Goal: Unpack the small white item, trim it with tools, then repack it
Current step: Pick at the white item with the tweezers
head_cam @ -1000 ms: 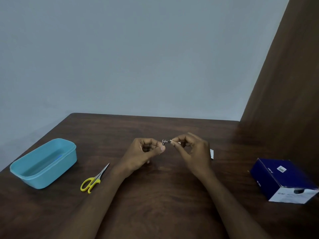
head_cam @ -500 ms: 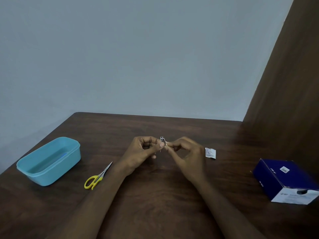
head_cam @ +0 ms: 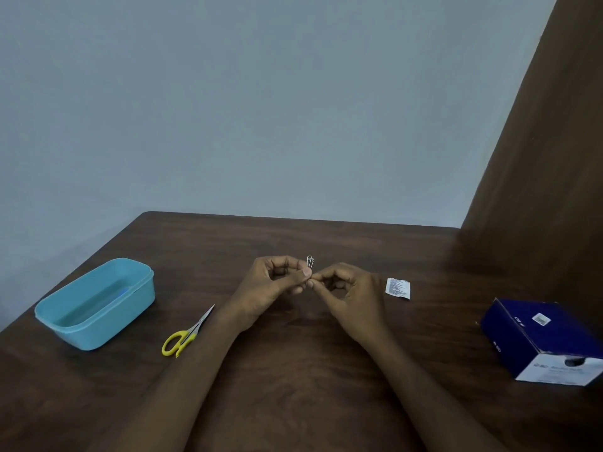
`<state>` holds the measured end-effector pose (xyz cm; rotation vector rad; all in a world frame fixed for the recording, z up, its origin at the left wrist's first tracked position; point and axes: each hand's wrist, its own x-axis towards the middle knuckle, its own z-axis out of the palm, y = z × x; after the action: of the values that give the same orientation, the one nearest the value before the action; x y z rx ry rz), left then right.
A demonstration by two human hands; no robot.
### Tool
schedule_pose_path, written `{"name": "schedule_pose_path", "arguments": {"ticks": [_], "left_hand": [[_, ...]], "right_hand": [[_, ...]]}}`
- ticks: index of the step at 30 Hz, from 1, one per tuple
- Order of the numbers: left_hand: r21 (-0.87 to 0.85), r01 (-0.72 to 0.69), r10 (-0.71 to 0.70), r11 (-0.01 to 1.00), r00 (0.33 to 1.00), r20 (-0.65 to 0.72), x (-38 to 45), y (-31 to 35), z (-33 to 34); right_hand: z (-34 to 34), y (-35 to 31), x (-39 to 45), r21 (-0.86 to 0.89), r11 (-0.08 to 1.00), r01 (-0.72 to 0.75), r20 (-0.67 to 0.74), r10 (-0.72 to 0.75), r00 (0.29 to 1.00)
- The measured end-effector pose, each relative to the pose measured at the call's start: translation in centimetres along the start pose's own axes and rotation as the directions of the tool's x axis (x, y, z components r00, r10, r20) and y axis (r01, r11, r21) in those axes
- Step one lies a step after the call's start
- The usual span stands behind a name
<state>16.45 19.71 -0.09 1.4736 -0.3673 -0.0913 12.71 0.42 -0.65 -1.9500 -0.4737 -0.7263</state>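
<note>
Both hands, left hand (head_cam: 277, 285) and right hand (head_cam: 350, 290), are pinching the small white item (head_cam: 309, 261), its long axis standing upright above touching fingertips.

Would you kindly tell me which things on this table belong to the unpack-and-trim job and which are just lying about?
Part of the job:
- small metal tool, pinched between left hand and right hand
- white sachet
- yellow-handled scissors

Possibly lying about:
- turquoise tub
- dark blue box, perhaps the sachet's source
</note>
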Motion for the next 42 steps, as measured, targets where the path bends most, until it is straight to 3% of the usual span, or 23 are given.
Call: {"name": "schedule_pose_path", "arguments": {"ticks": [5,10,12,14,16,19,21,25,29,31,33,37,40,42], "left_hand": [[0.046,-0.013,0.012,0.999,1.000,0.018,-0.2,-0.1,0.3],[0.155,-0.033,0.040,0.987,0.998,-0.041,0.0,-0.5,0.4],[0.186,-0.034,0.046,0.982,0.997,-0.062,0.0,-0.6,0.6],[0.250,-0.045,0.068,0.967,0.994,-0.087,0.0,-0.5,0.7],[0.288,-0.052,0.081,0.956,0.993,-0.091,-0.1,-0.4,0.8],[0.311,-0.078,0.096,0.947,0.995,-0.042,-0.1,-0.4,0.6],[0.345,-0.105,0.112,0.933,0.994,0.000,-0.2,-0.4,0.4],[0.295,-0.098,0.101,0.951,0.995,0.005,-0.3,-0.3,0.4],[0.244,-0.061,0.076,0.968,0.996,-0.052,-0.1,-0.8,0.6],[0.218,-0.051,0.067,0.975,0.996,-0.063,0.0,-0.9,0.7],[0.212,-0.051,0.064,0.976,0.996,-0.055,0.0,-0.9,0.7],[0.210,-0.070,0.082,0.975,0.995,-0.049,0.0,-0.8,0.6],[0.178,-0.073,0.083,0.981,0.995,-0.053,-0.1,-0.8,0.6],[0.179,-0.082,0.092,0.981,0.994,-0.052,-0.1,-0.8,0.6]], "right_hand": [[-0.1,0.1,0.1,-0.113,0.994,0.009,-0.017,-0.011,1.000],[-0.2,0.8,0.6,0.107,0.967,-0.229,-0.154,0.244,0.957],[-0.4,0.9,0.7,0.122,0.960,-0.253,-0.189,0.273,0.943],[-0.6,0.3,0.6,0.080,0.973,-0.219,-0.201,0.231,0.952],[-0.7,-0.3,0.4,-0.040,0.996,-0.082,-0.196,0.073,0.978],[-0.1,-0.4,0.2,-0.276,0.946,0.169,-0.085,-0.199,0.976],[0.7,0.1,0.2,-0.339,0.911,0.233,-0.011,-0.252,0.968],[1.0,1.0,0.5,-0.434,0.873,0.223,0.021,-0.237,0.971],[-0.4,1.6,0.7,-0.481,0.875,0.055,-0.115,-0.126,0.985],[-1.2,1.7,0.7,-0.396,0.916,-0.070,-0.225,-0.023,0.974],[-1.3,1.2,0.7,-0.197,0.963,-0.183,-0.288,0.122,0.950],[-0.3,0.9,0.8,0.071,0.940,-0.333,-0.088,0.338,0.937],[-0.5,1.6,1.1,0.197,0.901,-0.387,-0.166,0.420,0.892],[-0.4,1.5,0.9,0.249,0.875,-0.416,-0.120,0.454,0.883]]}}
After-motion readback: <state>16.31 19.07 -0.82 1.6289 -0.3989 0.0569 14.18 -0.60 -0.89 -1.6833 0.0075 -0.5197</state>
